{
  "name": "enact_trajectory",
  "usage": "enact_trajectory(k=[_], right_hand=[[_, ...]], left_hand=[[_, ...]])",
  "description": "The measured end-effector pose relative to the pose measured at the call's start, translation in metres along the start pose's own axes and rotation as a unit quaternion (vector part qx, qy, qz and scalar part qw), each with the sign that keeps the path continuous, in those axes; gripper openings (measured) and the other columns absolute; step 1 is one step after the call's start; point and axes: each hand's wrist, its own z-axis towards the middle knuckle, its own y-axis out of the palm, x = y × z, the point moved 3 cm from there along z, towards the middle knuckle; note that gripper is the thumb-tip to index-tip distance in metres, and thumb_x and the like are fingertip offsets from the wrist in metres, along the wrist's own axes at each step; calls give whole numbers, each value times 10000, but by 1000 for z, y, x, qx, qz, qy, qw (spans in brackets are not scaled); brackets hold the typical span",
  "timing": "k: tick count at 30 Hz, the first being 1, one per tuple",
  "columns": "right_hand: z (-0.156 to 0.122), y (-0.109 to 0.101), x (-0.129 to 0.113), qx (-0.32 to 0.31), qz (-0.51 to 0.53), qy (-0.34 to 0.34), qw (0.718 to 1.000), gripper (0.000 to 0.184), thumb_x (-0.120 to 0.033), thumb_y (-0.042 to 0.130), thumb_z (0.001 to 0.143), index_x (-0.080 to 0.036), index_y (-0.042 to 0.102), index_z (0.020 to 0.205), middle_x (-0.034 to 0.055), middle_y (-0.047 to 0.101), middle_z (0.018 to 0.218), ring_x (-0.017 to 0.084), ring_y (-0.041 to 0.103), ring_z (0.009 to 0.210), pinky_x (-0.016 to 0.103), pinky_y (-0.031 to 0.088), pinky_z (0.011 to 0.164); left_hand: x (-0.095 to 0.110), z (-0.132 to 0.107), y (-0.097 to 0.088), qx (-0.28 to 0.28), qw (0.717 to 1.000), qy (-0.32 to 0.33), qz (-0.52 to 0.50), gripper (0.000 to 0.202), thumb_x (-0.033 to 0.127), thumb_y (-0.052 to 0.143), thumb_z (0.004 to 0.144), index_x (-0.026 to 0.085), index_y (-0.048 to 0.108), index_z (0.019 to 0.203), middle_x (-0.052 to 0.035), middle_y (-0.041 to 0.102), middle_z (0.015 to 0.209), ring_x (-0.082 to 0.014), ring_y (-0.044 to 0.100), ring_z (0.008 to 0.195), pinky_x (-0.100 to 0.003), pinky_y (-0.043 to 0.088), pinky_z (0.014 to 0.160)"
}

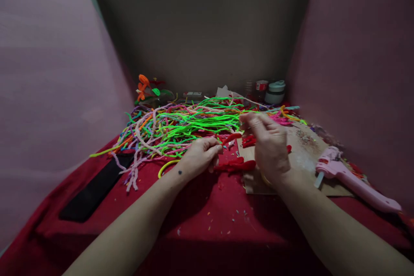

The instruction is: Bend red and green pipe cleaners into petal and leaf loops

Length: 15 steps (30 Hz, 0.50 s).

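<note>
My left hand (pixel 203 155) is closed in a pinch on a red pipe cleaner piece (pixel 232 138), whose fuzzy end points right toward the other hand. My right hand (pixel 270 142) is raised a little to the right, slightly blurred, with its fingers curled together; what they hold, if anything, I cannot make out. Below and between the hands lie red fuzzy loops (pixel 239 165). More red loops (pixel 249 141) show on the cardboard, partly behind my right hand. Just beyond the hands spreads a heap of pipe cleaners (pixel 207 123), mostly bright green and pink.
A pink glue gun (pixel 355 181) lies on the cardboard sheet (pixel 304 155) at right. On the left of the red cloth (pixel 200 220) rests a black flat case (pixel 97 187). An orange flower (pixel 142 86), a red-labelled bottle (pixel 261 88) and a lidded cup (pixel 275 92) stand behind.
</note>
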Motion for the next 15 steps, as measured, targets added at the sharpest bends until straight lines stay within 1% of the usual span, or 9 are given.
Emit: enact_trajectory(k=[1, 3, 5, 7, 9, 11, 13, 15], right_hand=[[2, -4, -6, 34, 16, -29, 999, 248, -406, 547, 765, -171, 630, 757, 9, 591, 687, 104, 517, 584, 232, 396, 531], [5, -11, -13, 69, 36, -63, 995, 283, -438, 493, 794, -181, 611, 782, 18, 589, 710, 106, 529, 592, 226, 398, 519], [8, -14, -15, 78, 55, -64, 993, 303, -453, 471, 801, -179, 598, 772, 20, 576, 686, 102, 528, 566, 222, 393, 496], [10, -14, -12, 75, 72, -38, 994, 308, -454, 470, 796, -173, 586, 752, 15, 558, 644, 99, 520, 532, 217, 382, 468], [12, -14, -8, 70, 82, -5, 994, 306, -452, 478, 786, -166, 577, 738, 10, 547, 617, 96, 515, 511, 213, 373, 448], [12, -13, -6, 69, 86, 18, 994, 305, -452, 484, 777, -162, 571, 738, 9, 546, 606, 96, 515, 501, 211, 366, 435], [11, -13, -6, 66, 88, 28, 994, 300, -451, 494, 768, -163, 571, 735, 5, 546, 594, 95, 512, 490, 212, 361, 429], [10, -11, -7, 58, 91, 33, 994, 293, -447, 504, 763, -165, 574, 724, 2, 548, 582, 95, 506, 478, 217, 357, 427]], left_hand=[[-1, 2, 2, 23, 998, 28, 60, 248, 296, 442, 814, 155, 508, 621, 28, 521, 507, -83, 469, 437, -204, 358, 472], [-2, 4, 7, 49, 978, 90, 182, 227, 243, 457, 804, 152, 567, 628, 1, 564, 603, -103, 506, 559, -224, 378, 567], [-4, 5, 13, 34, 953, 124, 274, 229, 225, 455, 811, 157, 618, 666, -23, 588, 690, -125, 522, 645, -246, 386, 629], [-6, 5, 17, 5, 935, 128, 331, 274, 244, 421, 839, 162, 637, 692, -37, 581, 718, -141, 530, 679, -265, 398, 656], [-8, 4, 18, 1, 925, 127, 357, 296, 274, 399, 858, 165, 642, 731, -45, 569, 743, -150, 537, 705, -275, 413, 676], [-8, 3, 17, 18, 925, 131, 355, 275, 296, 403, 862, 163, 638, 811, -54, 572, 798, -154, 545, 757, -281, 425, 715], [-9, 3, 16, 34, 928, 135, 346, 253, 315, 427, 855, 157, 623, 877, -64, 578, 846, -162, 545, 809, -289, 430, 751], [-11, 4, 17, 34, 928, 136, 345, 242, 322, 441, 848, 156, 614, 888, -67, 580, 857, -167, 541, 826, -296, 432, 764]])
